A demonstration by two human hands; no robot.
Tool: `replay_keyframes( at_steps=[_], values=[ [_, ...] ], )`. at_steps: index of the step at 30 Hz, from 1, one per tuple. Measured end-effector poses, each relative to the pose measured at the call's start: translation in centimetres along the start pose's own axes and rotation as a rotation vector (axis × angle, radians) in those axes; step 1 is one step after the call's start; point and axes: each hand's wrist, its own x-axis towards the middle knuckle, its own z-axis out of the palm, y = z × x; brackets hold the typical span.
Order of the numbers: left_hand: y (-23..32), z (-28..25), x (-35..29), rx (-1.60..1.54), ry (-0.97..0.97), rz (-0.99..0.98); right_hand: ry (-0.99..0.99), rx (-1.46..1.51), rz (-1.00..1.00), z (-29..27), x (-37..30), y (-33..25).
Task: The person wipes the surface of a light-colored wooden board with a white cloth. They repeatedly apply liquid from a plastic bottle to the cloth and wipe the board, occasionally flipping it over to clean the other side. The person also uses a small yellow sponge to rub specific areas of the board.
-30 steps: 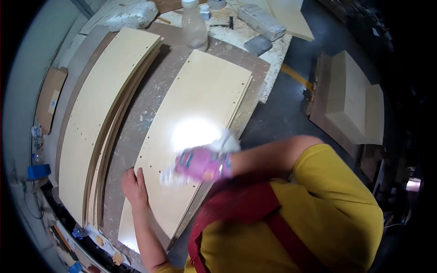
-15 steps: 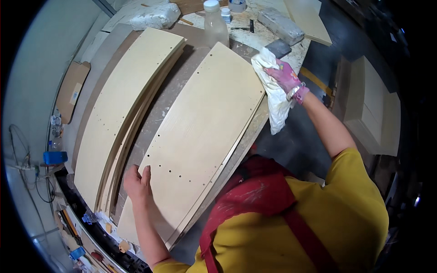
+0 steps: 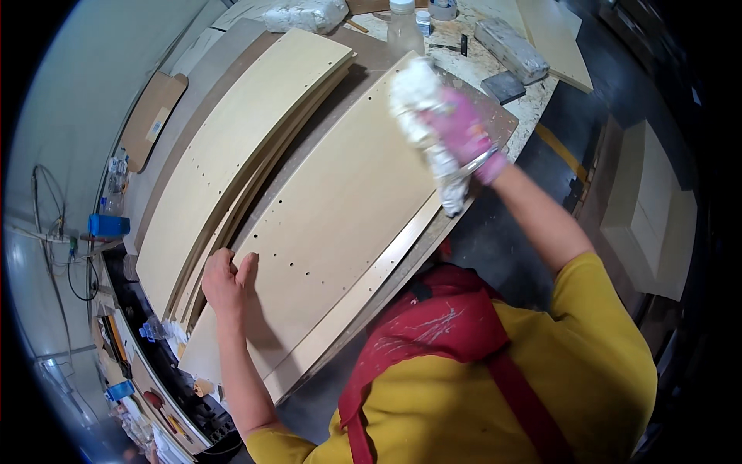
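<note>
A pale curved wooden panel (image 3: pixel 332 209) with small drilled holes lies on the bench in front of me. My left hand (image 3: pixel 226 282) is bare and grips the panel's left edge, its thumb over the top face. In a pink glove, my right hand (image 3: pixel 460 131) is closed on a bunched white cloth (image 3: pixel 421 100), over the panel's far right end. Motion blurs this hand and the cloth, which hides that corner. Under the panel's near edge, a strip of a second panel (image 3: pixel 340 329) shows.
Left of it stands a stack of similar curved panels (image 3: pixel 247 116). At the back are a plastic bottle (image 3: pixel 403 31), a dusty grey block (image 3: pixel 512 50), a dark flat pad (image 3: pixel 503 88) and a white wrapped bundle (image 3: pixel 307 14). More panels (image 3: pixel 645 209) stand at the right.
My right hand has swept the cloth leftward from the right edge onto the panel's far end. The top panel has shifted, baring more of the one below. My left hand keeps its hold.
</note>
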Motion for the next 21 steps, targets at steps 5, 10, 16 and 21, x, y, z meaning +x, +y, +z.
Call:
replay_keyframes(
  at_steps=[5, 10, 16, 21],
  values=[
    [0.8, -0.6, -0.7, 0.022, 0.18, 0.154, -0.526, -0.233, -0.563, 7.5, -0.7, -10.7],
    [1.7, -1.0, -1.9, 0.049, 0.279, 0.152, 0.032, -0.418, -0.136, 2.1, 3.3, -1.3],
    [2.3, -2.1, -1.2, 0.043, 0.315, 0.139, 0.288, 0.556, 0.476, -4.4, 4.5, 11.5],
    [4.2, -5.1, -1.9, 0.126, 0.342, 0.23, 0.333, 0.798, 0.381, -5.9, 2.5, 6.8]
  ],
)
